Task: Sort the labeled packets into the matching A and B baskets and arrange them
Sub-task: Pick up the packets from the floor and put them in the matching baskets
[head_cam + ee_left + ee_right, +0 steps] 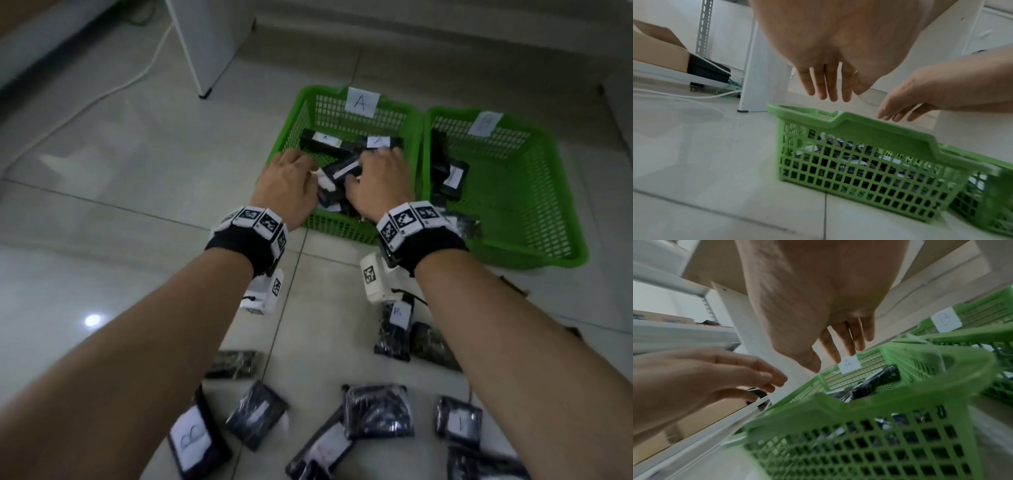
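Both hands over A basket (342,222), left hand (287,185) and right hand (380,181) spread wide, empty. Advice: press packets (342,168) flat, square edges, labels up.

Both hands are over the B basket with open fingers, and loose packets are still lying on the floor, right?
Not quite: the left hand and right hand are over the A basket, as the head view shows. Their fingers are open, and packets do still lie on the floor.
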Demonstrator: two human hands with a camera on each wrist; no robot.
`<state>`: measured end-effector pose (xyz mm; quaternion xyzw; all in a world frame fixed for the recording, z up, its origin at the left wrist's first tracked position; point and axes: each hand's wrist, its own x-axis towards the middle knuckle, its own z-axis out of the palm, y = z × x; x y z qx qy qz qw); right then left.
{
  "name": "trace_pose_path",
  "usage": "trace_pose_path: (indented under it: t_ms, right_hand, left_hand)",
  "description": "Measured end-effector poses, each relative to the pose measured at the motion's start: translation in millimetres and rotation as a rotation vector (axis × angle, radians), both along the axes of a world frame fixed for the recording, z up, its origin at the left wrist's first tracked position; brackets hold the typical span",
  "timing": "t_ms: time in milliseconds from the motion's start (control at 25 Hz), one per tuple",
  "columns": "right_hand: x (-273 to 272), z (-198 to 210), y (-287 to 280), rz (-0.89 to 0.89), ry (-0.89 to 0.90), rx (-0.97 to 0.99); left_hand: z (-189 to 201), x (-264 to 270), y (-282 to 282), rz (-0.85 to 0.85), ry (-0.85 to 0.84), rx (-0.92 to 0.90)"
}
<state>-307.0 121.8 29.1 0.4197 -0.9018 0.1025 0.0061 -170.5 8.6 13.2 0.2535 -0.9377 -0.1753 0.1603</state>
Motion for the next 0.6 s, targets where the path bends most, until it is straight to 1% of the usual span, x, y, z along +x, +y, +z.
trace_pose_path:
  t_ms: [40, 120, 200, 280, 360, 400, 480, 600]
  right_hand:
    - [15, 6, 7, 0.032, 0.025, -0.052]
    - [57, 9, 23, 0.124, 0.02, -0.11]
    - [98, 2, 36, 0.228, -0.065, -0.113]
    - [138, -11, 47, 0.326, -0.249, -0.053]
    - [173, -26, 54, 0.433, -0.432, 0.07]
    - [189, -31, 57, 0.481, -0.489, 0.13]
    - [209, -39, 59, 0.541, -0.516, 0.196]
    - [229, -51, 60, 0.593, -0.484, 0.187]
  left_hand:
    - [4, 13, 7, -0.013, 0.05, -0.022]
    - [8, 54, 22, -0.009, 0.088, -0.019]
    - [4, 100, 33, -0.007, 0.032, 0.089]
    - [-3, 148, 40, -0.026, -0.113, 0.239]
    - [-8, 190, 45, -0.038, -0.279, 0.333]
    - [-9, 209, 47, -0.043, -0.368, 0.362]
    - [-12, 235, 48, -0.058, -0.551, 0.38]
    - [-16, 264, 52, -0.07, -0.733, 0.394]
